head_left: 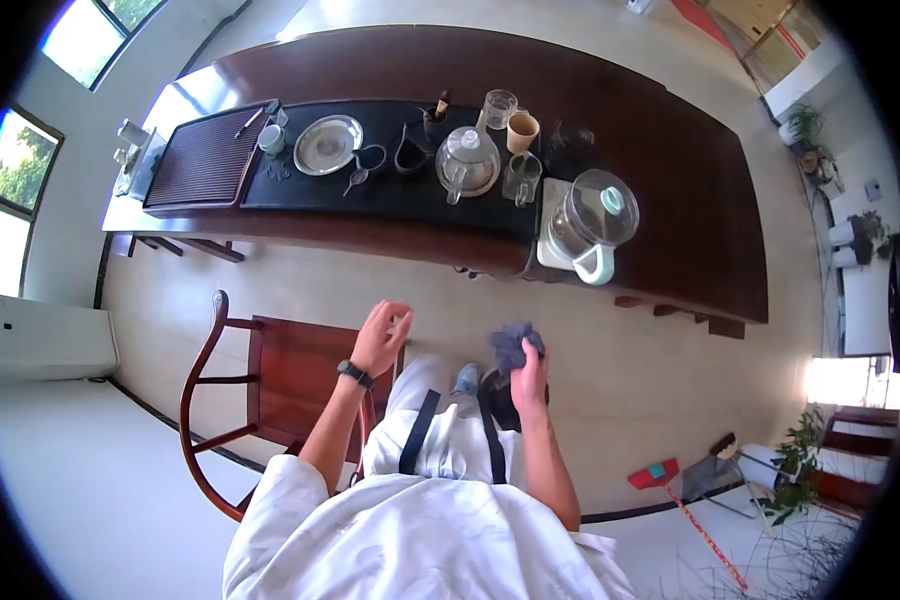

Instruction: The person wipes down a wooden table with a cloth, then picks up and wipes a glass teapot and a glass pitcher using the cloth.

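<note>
Here, near the dark-red wooden counter (pixel 670 200): right hand (pixel 530 375), gripping crumpled dark-grey cloth (pixel 515 345); left hand (pixel 380 338), empty, fingers loosely curled.

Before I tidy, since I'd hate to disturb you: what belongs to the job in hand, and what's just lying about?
In use:
dark cloth, in the right hand

Apparently lying about:
round metal tray
mint-handled glass kettle
wooden chair
</note>
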A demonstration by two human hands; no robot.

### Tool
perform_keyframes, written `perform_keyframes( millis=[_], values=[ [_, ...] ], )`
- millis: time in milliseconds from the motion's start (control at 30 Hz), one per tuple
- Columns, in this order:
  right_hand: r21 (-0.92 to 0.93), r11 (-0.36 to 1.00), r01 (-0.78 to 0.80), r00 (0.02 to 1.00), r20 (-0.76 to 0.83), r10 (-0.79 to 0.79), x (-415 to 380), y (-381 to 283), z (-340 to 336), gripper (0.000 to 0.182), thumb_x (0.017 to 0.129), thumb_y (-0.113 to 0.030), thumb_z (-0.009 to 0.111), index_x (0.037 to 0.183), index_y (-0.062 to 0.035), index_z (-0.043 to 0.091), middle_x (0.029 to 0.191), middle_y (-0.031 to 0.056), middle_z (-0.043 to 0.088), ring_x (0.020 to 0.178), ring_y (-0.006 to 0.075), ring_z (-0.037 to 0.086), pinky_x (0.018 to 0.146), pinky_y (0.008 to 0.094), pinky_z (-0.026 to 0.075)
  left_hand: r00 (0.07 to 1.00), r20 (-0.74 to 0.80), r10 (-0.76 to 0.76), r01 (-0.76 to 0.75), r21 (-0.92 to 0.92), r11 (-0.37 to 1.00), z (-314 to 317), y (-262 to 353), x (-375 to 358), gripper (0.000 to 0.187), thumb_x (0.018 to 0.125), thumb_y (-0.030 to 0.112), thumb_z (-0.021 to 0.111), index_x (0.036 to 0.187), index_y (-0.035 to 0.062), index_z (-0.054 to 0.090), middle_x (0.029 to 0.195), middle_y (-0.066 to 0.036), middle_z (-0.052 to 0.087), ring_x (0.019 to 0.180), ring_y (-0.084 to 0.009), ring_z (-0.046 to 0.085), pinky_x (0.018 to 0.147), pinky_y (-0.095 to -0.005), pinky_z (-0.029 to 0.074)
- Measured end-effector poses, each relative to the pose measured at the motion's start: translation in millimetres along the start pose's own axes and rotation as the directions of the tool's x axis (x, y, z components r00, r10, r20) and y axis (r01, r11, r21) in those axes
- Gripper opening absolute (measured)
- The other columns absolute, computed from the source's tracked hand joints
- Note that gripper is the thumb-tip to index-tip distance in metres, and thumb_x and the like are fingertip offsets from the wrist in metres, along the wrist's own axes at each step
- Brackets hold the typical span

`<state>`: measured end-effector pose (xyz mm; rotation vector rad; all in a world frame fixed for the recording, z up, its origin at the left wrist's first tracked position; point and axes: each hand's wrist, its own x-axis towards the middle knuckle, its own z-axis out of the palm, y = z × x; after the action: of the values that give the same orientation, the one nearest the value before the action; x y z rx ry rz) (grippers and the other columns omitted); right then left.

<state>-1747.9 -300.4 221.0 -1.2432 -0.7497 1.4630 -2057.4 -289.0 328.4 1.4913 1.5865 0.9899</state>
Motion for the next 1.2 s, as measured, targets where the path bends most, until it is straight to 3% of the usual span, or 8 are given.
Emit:
perform_keyframes(
  millis=[67, 267, 333, 467, 567, 867, 933, 1200],
  values=[
    [0.266, 0.964, -0.029, 0.988, -0.141, 0.068, 34.4, -61.2, 68.3, 0.046, 0.096, -0.029, 0.062, 0.131, -0.0035, 0.048, 0.123, 0.0115, 0.054, 0.113, 0.0208, 0.055, 0.095, 0.0353, 0.048, 0.999, -0.005, 0.035, -0.034, 0.048, 0.998, 4.3, -0.8, 43.8, 0.023, 0.102, 0.022, 0.055, 0.11, 0.0016, 0.059, 0.098, -0.011, 0.061, 0.093, -0.0198, 0.06, 0.081, -0.0315, 0.049],
    [-0.09, 0.948, 0.306, 0.951, -0.021, -0.309, 191.1, -99.5, 206.2, 0.055, 0.098, -0.026, 0.063, 0.14, 0.0002, 0.038, 0.132, 0.0146, 0.049, 0.115, 0.022, 0.053, 0.097, 0.0351, 0.047, 0.994, -0.049, -0.101, 0.083, -0.285, 0.955, 8.9, -9.4, 180.8, 0.026, 0.105, 0.024, 0.051, 0.12, 0.0042, 0.058, 0.11, -0.006, 0.064, 0.106, -0.0126, 0.059, 0.088, -0.0277, 0.046],
    [0.033, 0.969, 0.244, 0.964, -0.118, -0.239, 234.0, -80.1, 246.5, 0.063, 0.096, -0.024, 0.067, 0.141, 0.0041, 0.033, 0.133, 0.0228, 0.048, 0.117, 0.0272, 0.055, 0.098, 0.0382, 0.047, 0.985, -0.066, -0.162, 0.122, -0.399, 0.909, 8.2, -24.3, 221.3, 0.026, 0.105, 0.024, 0.05, 0.123, 0.0055, 0.056, 0.112, -0.004, 0.064, 0.105, -0.0107, 0.058, 0.088, -0.0253, 0.044],
    [-0.473, 0.876, 0.088, 0.91, -0.319, -0.264, 273.8, -64.0, 282.8, 0.062, 0.088, -0.03, 0.075, 0.126, 0.0049, 0.042, 0.118, 0.027, 0.057, 0.103, 0.0394, 0.062, 0.087, 0.0426, 0.049, 0.966, -0.104, -0.236, 0.165, -0.456, 0.875, 2.8, -32.6, 278.5, 0.018, 0.101, 0.013, 0.057, 0.115, 0.0021, 0.059, 0.102, -0.003, 0.063, 0.078, -0.0054, 0.051, 0.067, -0.0218, 0.042],
    [-0.53, 0.845, -0.072, 0.931, -0.339, -0.134, 288.3, -53.0, 286.2, 0.055, 0.089, -0.033, 0.073, 0.12, 0.0044, 0.046, 0.116, 0.0274, 0.058, 0.099, 0.0417, 0.062, 0.085, 0.0438, 0.049, 0.978, 0.001, -0.21, 0.192, -0.41, 0.891, 5.3, -55.1, 301.8, 0.019, 0.098, 0.013, 0.06, 0.114, 0.002, 0.059, 0.101, -0.005, 0.063, 0.084, -0.0096, 0.057, 0.073, -0.0252, 0.046],
    [-0.683, 0.703, 0.2, 0.963, 0.003, -0.27, 270.3, -11.9, 258.9, 0.044, 0.088, -0.025, 0.072, 0.115, 0.0025, 0.05, 0.106, 0.0217, 0.056, 0.098, 0.0401, 0.057, 0.087, 0.0452, 0.045, 0.956, 0.193, -0.219, 0.268, -0.28, 0.922, 21.1, -81.4, 320.2, 0.02, 0.092, 0.014, 0.067, 0.107, 0.0033, 0.06, 0.101, -0.004, 0.061, 0.092, -0.012, 0.056, 0.084, -0.0273, 0.046],
    [-0.592, 0.786, 0.175, 0.948, -0.115, -0.297, 271.7, -8.2, 259.9, 0.039, 0.091, -0.024, 0.068, 0.113, 0.002, 0.05, 0.104, 0.022, 0.056, 0.096, 0.0402, 0.058, 0.085, 0.0453, 0.046, 0.98, 0.183, -0.079, 0.117, -0.206, 0.972, 13.5, -71.2, 323.4, 0.028, 0.083, 0.019, 0.074, 0.104, 0.0041, 0.063, 0.103, -0.011, 0.061, 0.099, -0.0276, 0.059, 0.088, -0.0362, 0.047],
    [-0.619, 0.777, 0.116, 0.986, -0.022, -0.165, 278.2, -42.3, 256.1, 0.032, 0.084, -0.006, 0.069, 0.112, -0.0024, 0.054, 0.098, 0.0183, 0.064, 0.095, 0.0368, 0.066, 0.081, 0.0414, 0.051, 0.979, 0.199, 0.038, -0.033, -0.028, 0.999, 14.8, -59.6, 341.1, 0.034, 0.083, 0.02, 0.076, 0.11, 0.0041, 0.064, 0.113, -0.014, 0.057, 0.105, -0.0322, 0.056, 0.092, -0.0387, 0.046]
  ],
)
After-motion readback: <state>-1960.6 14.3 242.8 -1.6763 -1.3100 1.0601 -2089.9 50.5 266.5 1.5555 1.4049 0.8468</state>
